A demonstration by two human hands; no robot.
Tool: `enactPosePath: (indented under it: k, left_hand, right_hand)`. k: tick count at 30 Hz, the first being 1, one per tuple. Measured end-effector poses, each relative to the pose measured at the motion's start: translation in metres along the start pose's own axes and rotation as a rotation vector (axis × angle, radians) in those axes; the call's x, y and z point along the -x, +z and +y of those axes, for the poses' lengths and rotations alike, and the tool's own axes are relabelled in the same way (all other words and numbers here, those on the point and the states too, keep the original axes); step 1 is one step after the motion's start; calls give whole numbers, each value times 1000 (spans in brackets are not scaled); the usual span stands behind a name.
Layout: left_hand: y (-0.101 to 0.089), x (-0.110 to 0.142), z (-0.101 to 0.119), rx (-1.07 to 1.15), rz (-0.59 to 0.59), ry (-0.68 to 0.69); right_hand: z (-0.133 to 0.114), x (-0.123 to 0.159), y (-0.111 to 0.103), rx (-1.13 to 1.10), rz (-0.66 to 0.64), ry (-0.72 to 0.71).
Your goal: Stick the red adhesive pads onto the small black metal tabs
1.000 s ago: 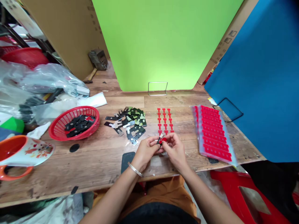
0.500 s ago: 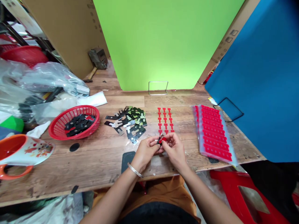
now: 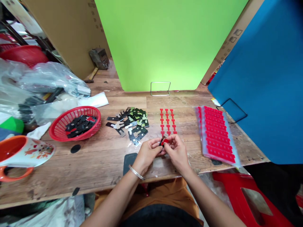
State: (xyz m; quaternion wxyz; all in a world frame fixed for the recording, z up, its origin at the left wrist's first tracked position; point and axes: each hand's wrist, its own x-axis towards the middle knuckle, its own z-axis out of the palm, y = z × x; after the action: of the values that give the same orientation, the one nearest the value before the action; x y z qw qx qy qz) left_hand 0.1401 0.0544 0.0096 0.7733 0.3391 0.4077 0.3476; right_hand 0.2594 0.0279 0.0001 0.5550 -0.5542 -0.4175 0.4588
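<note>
My left hand (image 3: 148,153) is closed on a small dark metal plate (image 3: 161,143), held low over the table's front. Against that plate, the fingers of my right hand (image 3: 176,149) pinch a red T-shaped piece (image 3: 165,142); my fingertips hide parts of both. Just beyond my hands, red T-shaped pieces (image 3: 167,120) lie in three columns. To their left is a loose pile of forked metal plates (image 3: 132,123). A red basket (image 3: 55,126) farther left holds black plates (image 3: 81,125), some with red on them.
Clear sheets of red pieces (image 3: 217,135) lie stacked at the right. An orange and white mug (image 3: 35,154) stands at the left, near plastic bags (image 3: 47,80). A green panel (image 3: 170,44) and a blue panel (image 3: 267,85) rise behind the wooden table (image 3: 99,170).
Both hands stay in the same place with the same hold on the plate and red piece. The view has shifted very slightly.
</note>
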Motion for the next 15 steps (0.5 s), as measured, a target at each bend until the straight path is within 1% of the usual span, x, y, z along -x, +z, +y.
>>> enactPosePath:
  k: [3, 5, 8, 11, 13, 15]
  left_hand:
    - [2, 1, 0, -6, 38, 20]
    - [4, 2, 0, -10, 76, 49]
    - [8, 3, 0, -19, 114, 90]
    - [11, 5, 1, -34, 112, 103]
    - [11, 6, 1, -39, 108, 89]
    - [11, 7, 1, -38, 113, 64]
  right_hand:
    - [-1, 1, 1, 23, 1, -5]
    - [-4, 4, 1, 91, 7, -41]
    - [-9, 8, -1, 270, 38, -141]
    - [-14, 9, -3, 440, 115, -276]
    - [-15, 7, -4, 489, 159, -344]
    - [-17, 4, -6, 472, 162, -347]
